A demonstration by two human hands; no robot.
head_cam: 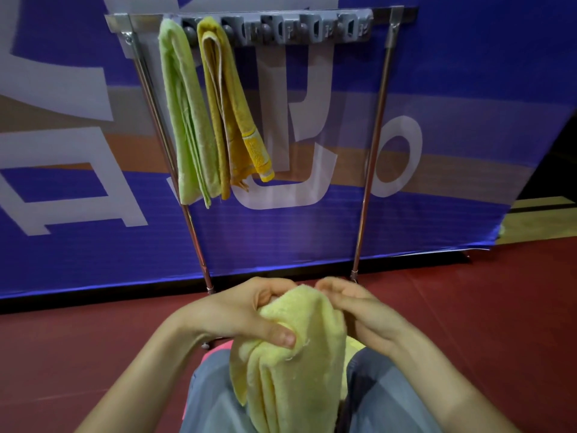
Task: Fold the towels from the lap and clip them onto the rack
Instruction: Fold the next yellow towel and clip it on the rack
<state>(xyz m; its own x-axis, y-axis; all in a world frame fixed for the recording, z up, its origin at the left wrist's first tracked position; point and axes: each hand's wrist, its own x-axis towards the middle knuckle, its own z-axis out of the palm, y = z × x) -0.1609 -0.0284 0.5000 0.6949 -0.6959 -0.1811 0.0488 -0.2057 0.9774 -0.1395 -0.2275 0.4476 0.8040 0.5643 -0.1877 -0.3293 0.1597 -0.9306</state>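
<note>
A pale yellow towel (296,364), folded into a long bundle, hangs over my lap in the lower middle of the head view. My left hand (243,314) grips its upper end, thumb pressed across the folds. My right hand (359,310) holds the same end from the right side, fingers curled against the cloth. Ahead stands a metal rack (377,126) with a grey clip bar (312,28) along its top. A light green towel (184,120) and a mustard yellow towel (231,114) hang clipped at the bar's left end.
Several grey clips to the right of the hung towels hold nothing. A blue banner (468,120) with large pale letters stands behind the rack. The floor (484,307) is dark red matting. A pink edge (215,351) shows under my left knee.
</note>
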